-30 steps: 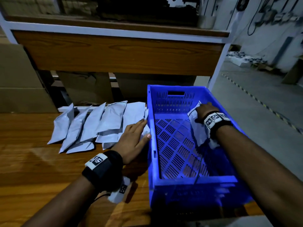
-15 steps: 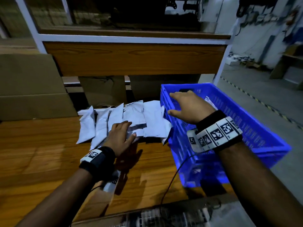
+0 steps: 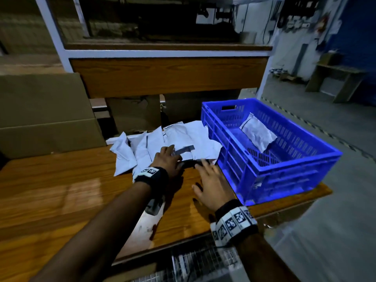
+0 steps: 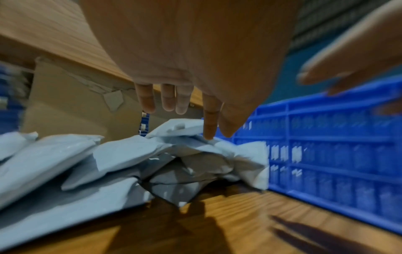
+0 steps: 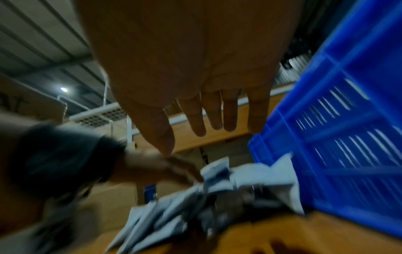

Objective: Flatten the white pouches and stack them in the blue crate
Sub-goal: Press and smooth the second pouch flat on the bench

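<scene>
Several white pouches [image 3: 162,139] lie overlapped on the wooden table [image 3: 61,190], left of the blue crate [image 3: 284,180]. One white pouch [image 3: 257,135] lies inside the crate against its far right wall. My left hand [image 3: 168,159] rests on the pile with straight fingers; in the left wrist view my left hand [image 4: 191,120] has its index fingertip on a crumpled pouch [image 4: 195,154]. My right hand [image 3: 211,180] hovers flat and empty above the table, beside the crate's near left corner, fingers towards the pile. In the right wrist view my right hand [image 5: 206,128] has spread fingers above the pouches [image 5: 217,189].
Cardboard boxes [image 3: 40,119] stand behind the table on the left. A wooden shelf board [image 3: 162,76] with a white frame crosses above the back. The crate overhangs the table's right end; the floor [image 3: 325,231] drops away there.
My right hand left a pouch in the crate, came out and moved left and down to the pile's near edge. My left hand stayed on the pouches.
</scene>
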{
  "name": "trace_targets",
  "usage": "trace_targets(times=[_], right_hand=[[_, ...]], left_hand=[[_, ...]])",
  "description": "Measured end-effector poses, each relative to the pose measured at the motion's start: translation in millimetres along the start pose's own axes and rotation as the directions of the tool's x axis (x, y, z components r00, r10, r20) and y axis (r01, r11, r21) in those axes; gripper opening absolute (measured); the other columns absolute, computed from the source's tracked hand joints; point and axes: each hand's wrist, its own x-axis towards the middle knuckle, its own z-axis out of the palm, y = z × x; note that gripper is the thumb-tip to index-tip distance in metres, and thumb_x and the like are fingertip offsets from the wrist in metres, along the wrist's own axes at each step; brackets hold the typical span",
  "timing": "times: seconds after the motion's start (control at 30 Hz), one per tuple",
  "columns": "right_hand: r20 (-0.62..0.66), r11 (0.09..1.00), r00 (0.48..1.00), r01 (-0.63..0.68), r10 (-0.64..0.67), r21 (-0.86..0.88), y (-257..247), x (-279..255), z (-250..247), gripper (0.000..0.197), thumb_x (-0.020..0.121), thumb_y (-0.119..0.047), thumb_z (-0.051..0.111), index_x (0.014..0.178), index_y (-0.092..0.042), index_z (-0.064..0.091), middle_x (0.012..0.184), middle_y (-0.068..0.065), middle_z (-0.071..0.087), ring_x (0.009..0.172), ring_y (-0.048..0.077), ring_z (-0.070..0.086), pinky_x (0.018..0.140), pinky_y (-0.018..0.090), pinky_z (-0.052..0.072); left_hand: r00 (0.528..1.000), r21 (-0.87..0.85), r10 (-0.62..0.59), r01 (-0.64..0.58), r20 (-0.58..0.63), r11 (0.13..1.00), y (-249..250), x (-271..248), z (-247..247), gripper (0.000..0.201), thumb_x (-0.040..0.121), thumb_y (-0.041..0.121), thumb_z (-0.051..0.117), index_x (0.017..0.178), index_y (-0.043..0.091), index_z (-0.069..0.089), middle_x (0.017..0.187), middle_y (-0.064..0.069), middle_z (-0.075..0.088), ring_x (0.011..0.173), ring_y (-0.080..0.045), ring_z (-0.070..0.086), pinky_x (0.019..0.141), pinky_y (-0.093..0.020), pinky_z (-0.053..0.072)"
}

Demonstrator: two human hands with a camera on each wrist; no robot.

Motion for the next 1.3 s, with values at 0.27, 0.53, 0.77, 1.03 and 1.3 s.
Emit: trace_targets(times=[0.27,0.53,0.77,1.03,1.3], right_hand=[[0.045,0.998,0.998,0.04,-0.043,0.055,22,-24,23,0.066,0.095,-0.04,0.048,0.153,-0.022,0.021,0.163,-0.002,0.008,0.144,0.022,0.019,0.108,0.038,0.037],[-0.163,0.974,0.981,0.133,-0.104,0.181,57,-22,26,0.083,0.09,-0.033,0.058,0.156,-0.026,0.008,0.164,-0.005,0.004,0.147,0.02,0.019,0.116,0.034,0.026],[-0.22,0.963,0.961,0.21,-0.17,0.171,65,-4,30,0.104,0.072,-0.018,0.07,0.151,-0.049,0.009,0.164,-0.003,-0.001,0.137,0.035,0.031,0.102,0.049,0.039],[0.225,0.873,0.892,0.438,-0.393,-0.213,47,-27,80,0.058,0.085,-0.054,0.046,0.136,-0.027,0.049,0.146,0.001,0.046,0.125,0.031,0.044,0.093,0.047,0.038],[0.075,0.949,0.956,0.291,-0.284,-0.121,21,-56,92,0.064,0.097,-0.054,0.031,0.146,-0.014,0.039,0.151,0.007,0.041,0.127,0.028,0.046,0.098,0.047,0.042]], left_hand=[[0.997,0.027,-0.076,0.076,0.018,0.997,-3,30,3,0.052,0.095,0.045,0.047,0.139,0.017,0.046,0.157,-0.004,0.029,0.14,-0.028,0.025,0.106,-0.044,0.026],[0.879,-0.25,0.081,-0.22,-0.47,0.943,17,-58,-25,0.043,0.094,0.034,0.042,0.127,0.011,0.059,0.131,-0.006,0.057,0.118,-0.028,0.048,0.093,-0.043,0.045],[0.852,-0.302,0.191,-0.37,-0.488,0.879,40,-185,15,0.029,0.099,0.029,0.05,0.124,0.022,0.061,0.136,0.014,0.054,0.122,-0.018,0.047,0.099,-0.033,0.036],[0.967,-0.043,0.044,-0.057,-0.251,0.997,6,-224,65,0.032,0.09,0.036,0.044,0.114,0.028,0.063,0.136,0.018,0.052,0.12,-0.028,0.04,0.089,-0.038,0.027],[0.86,-0.156,-0.443,0.416,-0.252,0.896,19,-210,41,0.038,0.08,0.028,0.053,0.114,0.015,0.065,0.139,-0.006,0.054,0.124,-0.035,0.035,0.094,-0.051,0.037]])
